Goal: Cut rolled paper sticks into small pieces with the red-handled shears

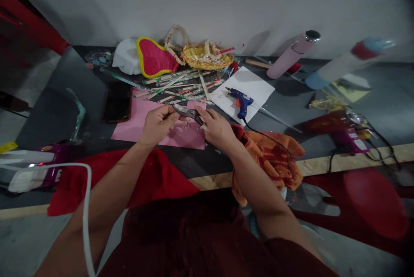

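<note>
My right hand [217, 129] is wrapped round the handles of dark pruning shears [190, 112], whose blades point left. At the blade end, my left hand [159, 125] has thumb and fingers pinched together; whatever lies between them is too small to make out. Both hands are above a pink paper sheet [136, 127], with small pale scraps [186, 125] on it under the shears. Just behind the hands lies a loose pile of wrapped chopsticks [181, 88] in white, green and red paper.
A blue glue gun [241, 101] rests on white paper [258, 82], its cord trailing over an orange cloth [274, 152]. Behind are a yellow basket [194, 56], a red-and-yellow heart-shaped piece [155, 59] and a pink flask [287, 59]. A phone [117, 102] lies left; red cloth [155, 182] hangs at the front edge.
</note>
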The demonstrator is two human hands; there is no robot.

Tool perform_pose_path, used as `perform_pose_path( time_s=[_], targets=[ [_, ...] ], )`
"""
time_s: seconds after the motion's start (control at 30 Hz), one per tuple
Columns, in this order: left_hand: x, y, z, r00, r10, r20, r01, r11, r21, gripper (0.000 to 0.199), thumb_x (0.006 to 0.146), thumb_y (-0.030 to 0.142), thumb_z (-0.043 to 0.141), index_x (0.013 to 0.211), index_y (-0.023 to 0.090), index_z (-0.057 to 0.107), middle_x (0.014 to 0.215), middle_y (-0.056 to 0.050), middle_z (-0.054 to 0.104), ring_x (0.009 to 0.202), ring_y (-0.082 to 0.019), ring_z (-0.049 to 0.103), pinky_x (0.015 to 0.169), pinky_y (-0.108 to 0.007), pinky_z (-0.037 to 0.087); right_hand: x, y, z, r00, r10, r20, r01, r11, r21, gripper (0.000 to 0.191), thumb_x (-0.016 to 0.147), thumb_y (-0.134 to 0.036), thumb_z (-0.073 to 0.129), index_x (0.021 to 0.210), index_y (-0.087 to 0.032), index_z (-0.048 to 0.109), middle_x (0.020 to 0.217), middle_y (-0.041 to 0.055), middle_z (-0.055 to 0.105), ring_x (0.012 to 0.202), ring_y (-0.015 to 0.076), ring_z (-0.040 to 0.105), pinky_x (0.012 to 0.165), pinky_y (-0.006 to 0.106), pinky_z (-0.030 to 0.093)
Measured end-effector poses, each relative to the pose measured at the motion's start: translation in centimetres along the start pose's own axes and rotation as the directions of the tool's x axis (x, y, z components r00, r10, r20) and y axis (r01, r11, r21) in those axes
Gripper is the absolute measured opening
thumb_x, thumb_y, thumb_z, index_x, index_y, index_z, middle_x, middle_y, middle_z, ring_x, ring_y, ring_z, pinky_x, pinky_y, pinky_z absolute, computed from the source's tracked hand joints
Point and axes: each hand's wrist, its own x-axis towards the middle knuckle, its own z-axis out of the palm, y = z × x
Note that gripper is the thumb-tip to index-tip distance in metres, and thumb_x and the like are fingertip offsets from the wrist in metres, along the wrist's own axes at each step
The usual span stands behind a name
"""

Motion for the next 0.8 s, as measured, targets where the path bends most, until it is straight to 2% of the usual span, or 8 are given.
perform_pose_path(
  time_s=[0.3,0.53,0.7,0.8],
  targets=[
    [-0.02,-0.55,-0.88,0.971,-0.114,0.21,0.165,0.957,-0.24,0.025,0.074,0.036,0.071,0.075,0.012,0.064,0.072,-0.01,0.072,0.038,-0.003,0.037,0.037,-0.019,0.026,0.09,0.91,-0.21,0.994,-0.11,0.022,0.11,0.993,0.039,0.072,0.08,-0.013,0.046,0.147,-0.022,0.025,0.131,0.0132,0.047,0.118,0.0274,0.046,0.096,0.045,0.043],
    [0.07,-0.47,-0.66,0.978,-0.127,0.163,0.166,0.953,-0.254,0.026,0.072,0.037,0.073,0.07,0.013,0.062,0.068,-0.008,0.071,0.035,-0.002,0.032,0.035,-0.019,0.022,-0.04,0.45,-0.28,0.994,-0.104,0.01,0.104,0.994,0.026,0.066,0.082,-0.012,0.043,0.146,-0.021,0.029,0.123,0.0112,0.054,0.111,0.0246,0.052,0.092,0.038,0.046],
    [-0.05,-0.16,-0.19,0.996,-0.075,0.055,0.082,0.987,-0.141,0.023,0.076,0.036,0.068,0.072,0.013,0.063,0.072,-0.007,0.071,0.04,-0.004,0.039,0.038,-0.019,0.027,-0.07,0.24,-0.33,0.999,-0.047,-0.002,0.047,0.999,-0.024,0.064,0.083,-0.013,0.044,0.145,-0.022,0.031,0.123,0.0111,0.054,0.109,0.0257,0.053,0.092,0.039,0.047],
    [-0.11,0.13,-0.26,0.989,-0.094,0.114,0.112,0.98,-0.164,0.024,0.075,0.036,0.069,0.073,0.012,0.064,0.071,-0.008,0.071,0.039,-0.003,0.037,0.038,-0.018,0.025,0.09,0.67,-0.2,0.996,-0.086,0.017,0.086,0.996,-0.004,0.068,0.081,-0.012,0.045,0.146,-0.02,0.028,0.127,0.0127,0.052,0.113,0.0265,0.051,0.094,0.043,0.045]
  ],
)
